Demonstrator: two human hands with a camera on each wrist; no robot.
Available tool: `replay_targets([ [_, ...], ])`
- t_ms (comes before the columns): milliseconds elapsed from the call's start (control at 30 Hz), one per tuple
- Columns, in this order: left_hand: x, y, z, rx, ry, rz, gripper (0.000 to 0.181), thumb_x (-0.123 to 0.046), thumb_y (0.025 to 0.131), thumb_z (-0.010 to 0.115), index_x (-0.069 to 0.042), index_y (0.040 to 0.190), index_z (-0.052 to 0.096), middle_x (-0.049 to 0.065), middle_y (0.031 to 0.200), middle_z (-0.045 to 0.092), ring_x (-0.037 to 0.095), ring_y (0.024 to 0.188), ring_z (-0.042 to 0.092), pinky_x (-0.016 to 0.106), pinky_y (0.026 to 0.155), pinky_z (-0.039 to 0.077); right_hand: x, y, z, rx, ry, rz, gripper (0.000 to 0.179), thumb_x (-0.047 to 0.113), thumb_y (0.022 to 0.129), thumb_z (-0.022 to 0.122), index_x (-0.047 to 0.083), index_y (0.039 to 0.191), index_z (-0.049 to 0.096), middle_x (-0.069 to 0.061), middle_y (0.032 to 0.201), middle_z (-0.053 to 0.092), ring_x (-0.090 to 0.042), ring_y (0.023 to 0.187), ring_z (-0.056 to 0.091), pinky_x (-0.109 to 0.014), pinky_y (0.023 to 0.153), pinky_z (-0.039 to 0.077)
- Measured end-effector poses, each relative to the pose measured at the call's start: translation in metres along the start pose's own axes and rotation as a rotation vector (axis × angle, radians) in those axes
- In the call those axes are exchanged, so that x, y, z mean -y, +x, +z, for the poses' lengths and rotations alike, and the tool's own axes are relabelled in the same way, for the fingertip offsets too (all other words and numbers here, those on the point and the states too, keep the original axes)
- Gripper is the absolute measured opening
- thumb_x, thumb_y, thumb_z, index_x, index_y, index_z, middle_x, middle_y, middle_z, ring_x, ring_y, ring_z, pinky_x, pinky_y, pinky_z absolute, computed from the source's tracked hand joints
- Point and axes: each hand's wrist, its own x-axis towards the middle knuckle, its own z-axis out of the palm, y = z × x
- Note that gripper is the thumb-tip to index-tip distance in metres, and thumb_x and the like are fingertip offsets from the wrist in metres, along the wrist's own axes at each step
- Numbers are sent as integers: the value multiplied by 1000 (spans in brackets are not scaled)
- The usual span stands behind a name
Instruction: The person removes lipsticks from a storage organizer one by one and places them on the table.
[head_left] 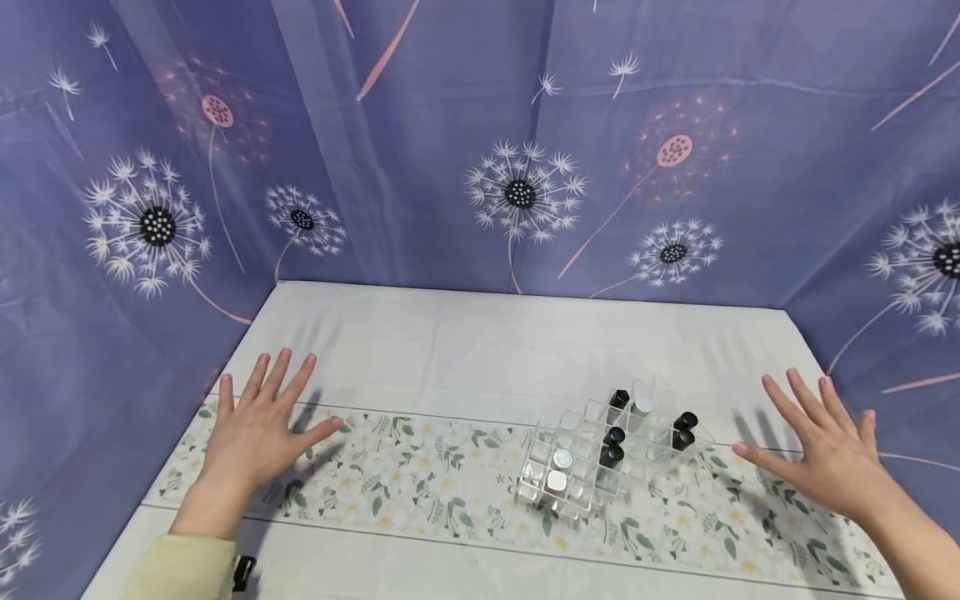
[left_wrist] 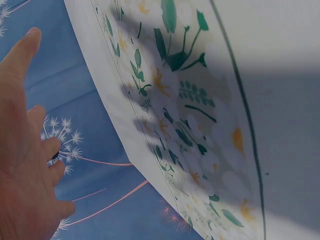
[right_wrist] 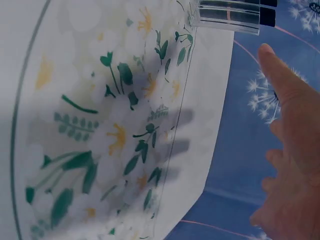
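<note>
My left hand [head_left: 258, 437] is spread palm down above the left part of the table, fingers straight and thumb pointing right; it holds nothing. On the right side my right hand [head_left: 832, 458] is spread the same way, its thumb toward a clear plastic organizer [head_left: 576, 490]. Small compartments divide the organizer, which stands right of the middle. Several bottles with black caps [head_left: 612, 455] stand in it, along with a pale pink-white cap [head_left: 557, 482], a silvery cap [head_left: 562, 458] and a whitish one [head_left: 641, 405]. The right wrist view catches only the organizer's edge [right_wrist: 227, 22].
A white table [head_left: 480, 342] carries a floral strip [head_left: 420, 475] running left to right beneath the organizer. Purple curtains [head_left: 420, 192] with dandelion prints enclose the back and both sides. A black object [head_left: 243, 573] shows at the left sleeve's cuff [head_left: 183, 567].
</note>
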Motion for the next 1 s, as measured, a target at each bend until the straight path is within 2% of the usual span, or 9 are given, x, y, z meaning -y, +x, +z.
replay_targets([
  [367, 1, 1, -1, 20, -11, 3, 106, -83, 94, 53, -28, 174, 11, 17, 179, 6, 44, 164, 1, 73, 124, -16, -2, 2, -6, 51, 68, -144, 116, 46, 91, 83, 24, 174, 5, -11, 179, -8, -39, 162, -19, -70, 118, -28],
  [700, 0, 2, 0, 24, 6, 15, 106, -83, 95, 52, -27, 174, 10, 16, 180, 4, 45, 164, 1, 72, 124, -17, 0, 2, 0, 123, 234, -213, 120, 32, 89, 87, 20, 174, 4, -17, 179, -2, -33, 163, -18, -70, 118, -27],
  [867, -1, 3, -2, 22, 7, 17, 106, -83, 94, 52, -27, 174, 11, 16, 180, 4, 45, 164, 1, 71, 124, -17, 8, 6, -1, 152, 378, -231, 119, 23, 89, 88, 23, 174, 5, -23, 178, 2, 3, 157, -17, -77, 118, -20],
  [900, -2, 3, -2, 25, 6, 16, 106, -83, 94, 52, -27, 174, 10, 16, 180, 4, 45, 164, 1, 71, 124, -17, 9, 8, -2, 165, 411, -229, 120, 21, 89, 88, 24, 174, 4, -25, 177, 3, 4, 156, -16, -81, 117, -16],
  [933, -2, 3, -2, 28, 5, 15, 106, -83, 94, 52, -27, 174, 10, 16, 180, 4, 45, 164, 1, 71, 124, -17, 11, 9, -3, 178, 442, -225, 120, 20, 89, 88, 25, 174, 4, -26, 177, 2, 1, 157, -15, -83, 116, -12],
  [1000, -3, 3, -1, 32, 5, 15, 106, -83, 94, 52, -27, 174, 11, 17, 179, 4, 45, 164, 1, 72, 124, -17, 14, 12, -5, 204, 487, -208, 122, 18, 89, 89, 27, 174, 2, -30, 176, 1, -18, 163, -12, -88, 114, -4],
])
